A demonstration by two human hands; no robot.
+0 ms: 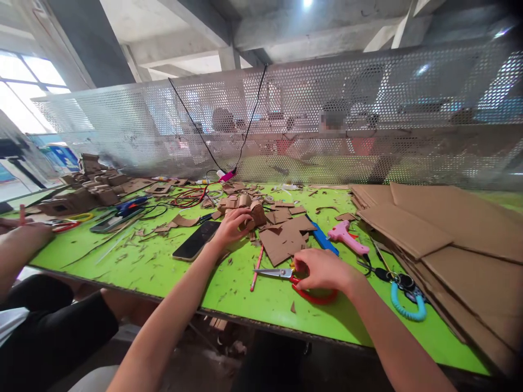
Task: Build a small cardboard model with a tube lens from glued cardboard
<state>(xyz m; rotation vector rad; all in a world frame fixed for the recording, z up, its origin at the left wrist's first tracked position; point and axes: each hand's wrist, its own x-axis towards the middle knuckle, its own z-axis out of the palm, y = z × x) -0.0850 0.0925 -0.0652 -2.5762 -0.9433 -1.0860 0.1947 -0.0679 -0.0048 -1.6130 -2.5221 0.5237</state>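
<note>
My left hand [233, 227] reaches to the pile of small cardboard pieces, its fingers curled against a curved cardboard piece [257, 213]. My right hand [321, 270] is closed on the red handles of a pair of scissors [281, 273], low over the green table. The blades point left across a red pencil [256, 269]. Flat cardboard scraps [281, 245] lie between my hands. A dark phone [196, 241] rests beside my left wrist. Beyond my right hand are a blue tool, perhaps a box cutter [324, 239], and a pink glue gun [347, 237].
Cardboard sheets [469, 228] are stacked on the right, beside keys on a teal coil [408, 310]. Cables and a pink plug [227, 175] lie at the back before a perforated metal screen [286, 120]. Cardboard models [77, 198], a blue glue gun [131, 204] and another person's arm [24, 239] are left.
</note>
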